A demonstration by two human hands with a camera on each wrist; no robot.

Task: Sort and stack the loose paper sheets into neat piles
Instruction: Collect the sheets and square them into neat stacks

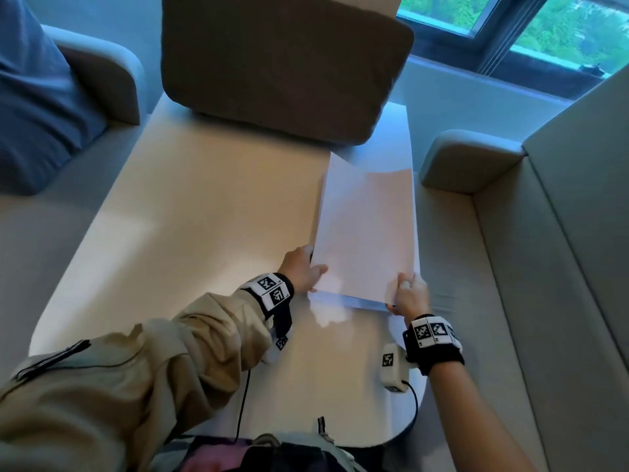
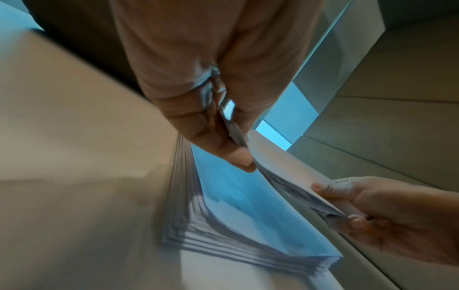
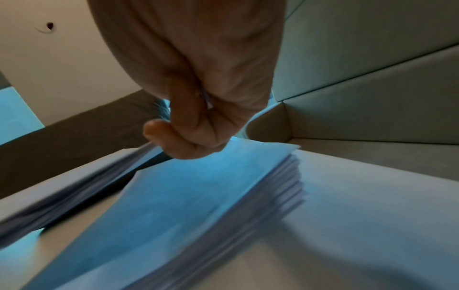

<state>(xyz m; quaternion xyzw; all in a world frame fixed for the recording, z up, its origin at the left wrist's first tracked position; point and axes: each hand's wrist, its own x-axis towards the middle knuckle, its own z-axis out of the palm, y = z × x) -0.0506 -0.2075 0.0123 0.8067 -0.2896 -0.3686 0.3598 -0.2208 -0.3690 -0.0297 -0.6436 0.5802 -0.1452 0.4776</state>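
Note:
Both hands hold a bundle of white paper sheets (image 1: 367, 226) by its near corners, tilted up above the right side of the pale table (image 1: 204, 216). My left hand (image 1: 308, 267) pinches the near left corner, thumb on top. My right hand (image 1: 406, 287) grips the near right corner. Under the bundle lies a thick pile of sheets (image 1: 350, 301) on the table. In the left wrist view the pile (image 2: 248, 215) lies flat with slightly stepped edges, and the held bundle (image 2: 285, 170) hangs above it between my left hand (image 2: 223, 137) and right hand (image 2: 372, 212). The right wrist view shows my right hand (image 3: 198, 127) over the pile (image 3: 198, 196).
A brown cushioned chair back (image 1: 282, 63) stands at the table's far end. A grey sofa (image 1: 544, 267) runs along the right, and its armrest (image 1: 469, 161) sits close to the papers. A blue cushion (image 1: 34, 97) lies at far left. A window (image 1: 544, 28) is at top right.

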